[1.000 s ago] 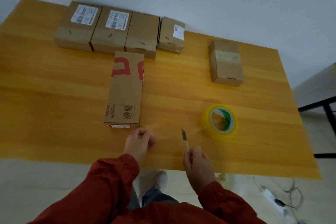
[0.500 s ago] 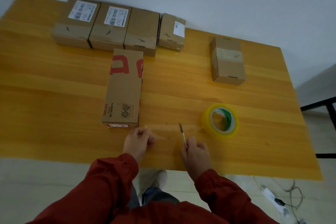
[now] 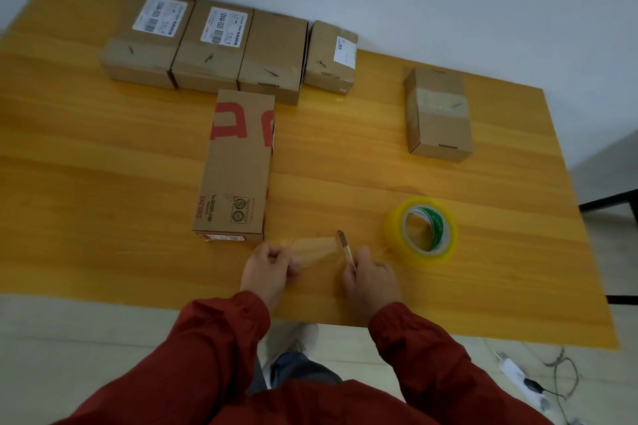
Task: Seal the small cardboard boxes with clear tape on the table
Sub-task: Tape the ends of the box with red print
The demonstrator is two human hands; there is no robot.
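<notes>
We are at the cutting step. Our left hand [image 3: 269, 266] pinches the free end of a strip of clear tape [image 3: 316, 247], and the strip runs rightward, low over the tabletop [image 3: 103, 166], to the tape roll [image 3: 393, 235], which sits tilted near the front right. Our right hand [image 3: 371, 281] is curled round the handle of a small knife [image 3: 346, 248], whose blade points away from us and seems to meet the strip between the left hand and the roll. The long box with red print [image 3: 238, 166] lies just beyond the left hand, its near end close to the pinched tape, and it looks like the next one to seal. A taped box [image 3: 436, 114] sits well apart at the far right, and a row of four boxes [image 3: 207, 45] lines the back edge.

To cut cleanly, we judge the strip must be taut, so the left hand should pull gently away from the roll while the blade draws across in one stroke, angled away from that hand. The roll is loose and may slide or tip under tension, so a short, quick cut avoids dragging it. We should hold the cut piece off the tabletop and off itself, since clear tape folds and sticks readily, then lay it along the long box's seam
</notes>
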